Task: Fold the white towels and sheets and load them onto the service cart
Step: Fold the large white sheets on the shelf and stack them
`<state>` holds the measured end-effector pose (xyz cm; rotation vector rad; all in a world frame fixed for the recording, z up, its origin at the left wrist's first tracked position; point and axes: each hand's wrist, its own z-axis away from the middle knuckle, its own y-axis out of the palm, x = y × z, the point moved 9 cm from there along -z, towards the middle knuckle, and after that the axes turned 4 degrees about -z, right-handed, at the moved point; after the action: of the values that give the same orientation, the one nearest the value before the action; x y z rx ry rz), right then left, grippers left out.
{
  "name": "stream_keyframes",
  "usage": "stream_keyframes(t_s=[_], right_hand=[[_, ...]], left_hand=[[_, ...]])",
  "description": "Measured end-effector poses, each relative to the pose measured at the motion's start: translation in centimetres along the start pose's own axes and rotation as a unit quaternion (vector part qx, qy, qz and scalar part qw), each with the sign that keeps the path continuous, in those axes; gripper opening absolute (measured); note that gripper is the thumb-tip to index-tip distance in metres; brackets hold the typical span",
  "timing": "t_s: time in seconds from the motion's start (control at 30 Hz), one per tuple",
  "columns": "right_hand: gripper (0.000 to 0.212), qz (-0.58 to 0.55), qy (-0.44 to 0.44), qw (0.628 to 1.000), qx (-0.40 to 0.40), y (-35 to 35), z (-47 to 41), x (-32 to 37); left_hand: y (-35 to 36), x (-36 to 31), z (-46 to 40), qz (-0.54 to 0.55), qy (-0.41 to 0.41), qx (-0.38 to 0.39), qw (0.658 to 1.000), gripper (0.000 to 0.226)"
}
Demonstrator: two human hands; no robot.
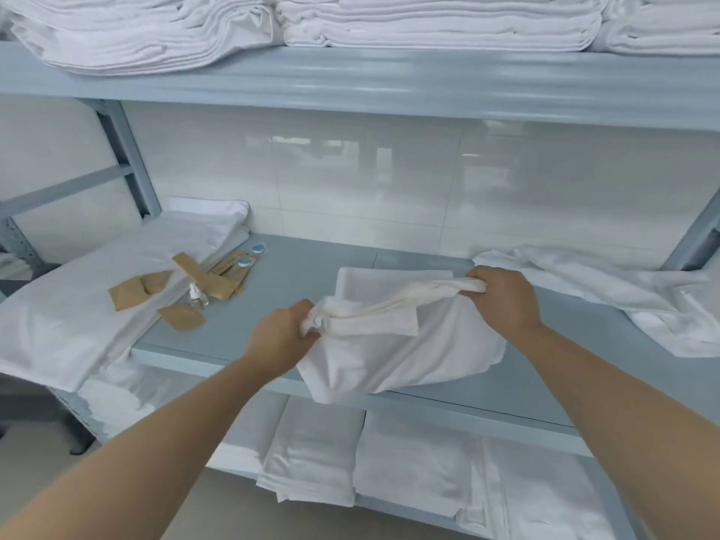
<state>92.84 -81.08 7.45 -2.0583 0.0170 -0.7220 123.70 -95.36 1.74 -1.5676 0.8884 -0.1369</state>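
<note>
Hotel linen storeroom, by the look. Grey metal shelving [389, 79] against white tiled wall [350, 181], stacked with folded white linens [428, 21]. Brown amenity packets [218, 280] alongside.

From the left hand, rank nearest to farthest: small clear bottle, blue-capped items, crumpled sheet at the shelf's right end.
1. Small clear bottle, just left of the left hand.
2. Blue-capped items, farther back-left.
3. Crumpled sheet, far right, beyond the right hand.

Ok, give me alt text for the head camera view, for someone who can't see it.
A person's left hand and right hand each grip an end of a bunched white towel over a grey-blue metal shelf. Brown paper packets lie on a folded sheet to the left, and stacks of folded linens fill the shelf above.
</note>
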Motion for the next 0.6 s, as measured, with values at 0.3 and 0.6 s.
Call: stream_keyframes(t_s=[0.3,0.6], right_hand=[[0.014,-0.265,0.150,0.950,-0.074,0.5,-5.6,-4.5],[0.017,-0.314,0.254,0.910,-0.092,5.8,-7.4,-9.1]], left_hand=[[-2.4,2.9,-12.2,0.291,-0.055,-0.105,0.949,0.029],[7.1,5.0,-17.0,0.417,-0.102,0.087,0.899,0.033]])
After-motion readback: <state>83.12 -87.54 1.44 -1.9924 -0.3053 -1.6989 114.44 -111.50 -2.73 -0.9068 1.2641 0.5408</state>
